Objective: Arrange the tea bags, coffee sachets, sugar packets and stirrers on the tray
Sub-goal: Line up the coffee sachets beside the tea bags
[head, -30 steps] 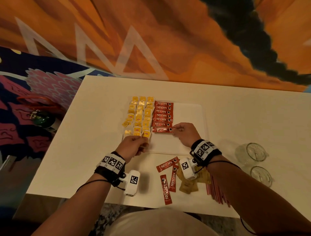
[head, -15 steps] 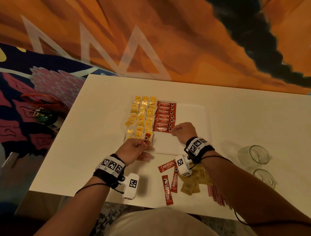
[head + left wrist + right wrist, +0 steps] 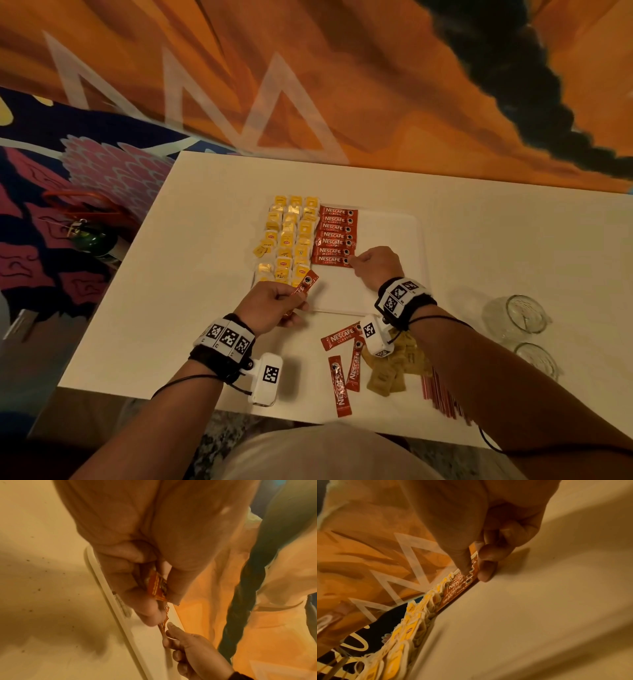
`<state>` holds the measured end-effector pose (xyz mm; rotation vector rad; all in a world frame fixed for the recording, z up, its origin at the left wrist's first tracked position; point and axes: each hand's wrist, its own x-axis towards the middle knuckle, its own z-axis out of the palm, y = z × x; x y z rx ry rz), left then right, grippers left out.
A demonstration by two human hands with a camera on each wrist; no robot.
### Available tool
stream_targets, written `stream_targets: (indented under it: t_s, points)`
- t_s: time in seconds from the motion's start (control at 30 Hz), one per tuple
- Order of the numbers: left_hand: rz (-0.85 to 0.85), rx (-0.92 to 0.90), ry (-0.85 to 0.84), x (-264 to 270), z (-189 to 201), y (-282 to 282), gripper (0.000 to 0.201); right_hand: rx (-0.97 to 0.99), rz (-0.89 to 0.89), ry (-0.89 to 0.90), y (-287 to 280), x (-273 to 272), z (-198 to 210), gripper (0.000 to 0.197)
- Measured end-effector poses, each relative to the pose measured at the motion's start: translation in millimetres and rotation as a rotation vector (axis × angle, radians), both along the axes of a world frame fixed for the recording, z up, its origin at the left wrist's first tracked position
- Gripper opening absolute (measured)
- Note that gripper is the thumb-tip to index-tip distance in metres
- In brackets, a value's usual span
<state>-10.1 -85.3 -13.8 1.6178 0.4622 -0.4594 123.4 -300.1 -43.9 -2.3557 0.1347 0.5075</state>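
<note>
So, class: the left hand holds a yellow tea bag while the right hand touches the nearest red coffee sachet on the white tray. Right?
No. The left hand holds a red coffee sachet, as the head view shows. The right hand does touch the nearest sachet in the row on the white tray.

You have bare tray (image 3: 387,236) to the right of the coffee sachets (image 3: 335,236), with your right hand (image 3: 375,265) at its near end. Tea bags (image 3: 289,236) fill the tray's left side. Nearer you, loose sachets (image 3: 342,370), sugar packets (image 3: 397,368) and stirrers (image 3: 442,394) crowd the table (image 3: 171,291); two glasses (image 3: 517,317) stand at the right.
</note>
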Motion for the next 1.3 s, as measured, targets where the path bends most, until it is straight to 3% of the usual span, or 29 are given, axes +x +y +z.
stream_targets:
  t_s: [0.13,0.3,0.4,0.57,0.93,1.13,1.3]
  points:
    - [-0.086,0.018,-0.009,2,-3,3,0.015,0.108,0.023,-0.028,-4,-9,9,0.026]
    - [-0.202,0.033,-0.051,5,-2,1,0.015,0.334,0.311,0.054,-7,-32,30,0.022]
    - [-0.257,0.057,-0.085,8,0,-2,0.014,0.399,0.385,0.063,-10,-44,39,0.016]
    - [-0.309,0.075,-0.108,9,4,-7,0.013,0.458,0.314,0.051,-14,-54,39,0.010]
    - [-0.222,0.178,-0.208,8,0,-13,0.008,0.509,0.181,0.146,-30,-69,30,0.009]
    - [-0.152,0.212,-0.217,8,-2,-16,0.011,0.513,0.107,0.080,-32,-60,29,0.010]
    - [-0.198,0.219,-0.212,2,-8,-13,0.009,0.438,0.013,0.022,-30,-40,11,0.012]
